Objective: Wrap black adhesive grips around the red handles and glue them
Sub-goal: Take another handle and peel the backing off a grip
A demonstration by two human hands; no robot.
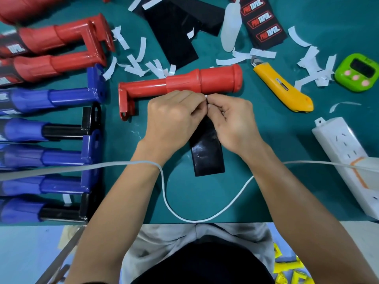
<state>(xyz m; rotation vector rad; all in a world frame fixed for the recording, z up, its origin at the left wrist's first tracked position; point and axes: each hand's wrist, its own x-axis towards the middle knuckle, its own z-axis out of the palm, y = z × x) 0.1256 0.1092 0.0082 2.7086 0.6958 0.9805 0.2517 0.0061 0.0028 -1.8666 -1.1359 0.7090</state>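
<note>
Black grip strip: centre, six o'clock of bare red handle, top edge pinched by left hand and right hand. Risk: liner tearing short; exposed adhesive folding onto itself, creasing.

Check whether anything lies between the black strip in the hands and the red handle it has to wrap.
Nothing visible does. The left hand and right hand pinch the black strip at its far end, right beside the red handle. The yellow knife lies off to the right, and the paper scraps lie beyond the handle.
</note>
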